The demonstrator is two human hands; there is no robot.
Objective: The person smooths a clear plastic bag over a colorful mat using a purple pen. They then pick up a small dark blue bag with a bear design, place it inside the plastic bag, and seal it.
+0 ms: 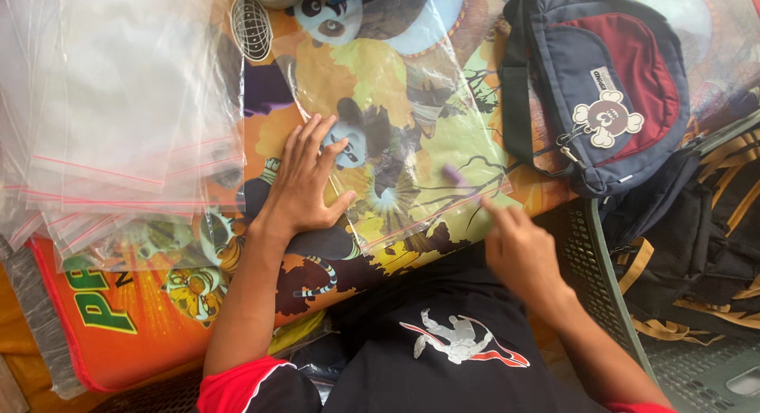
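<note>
My left hand [307, 179] lies flat, fingers spread, on the left part of a clear zip-top plastic bag [412, 104] that rests on a colourful cartoon-printed mat [134, 318]. My right hand [518, 247] is at the bag's lower right corner, its fingertips at the pink zip strip [443, 215]; it is motion-blurred. I cannot see anything held inside either hand.
A thick stack of clear zip bags [119, 112] with pink strips sits at the left. A small grey and maroon pouch bag [613, 88] with a bone-shaped charm lies at the right, dark bags [697, 239] and a grey plastic crate [602, 278] beside it.
</note>
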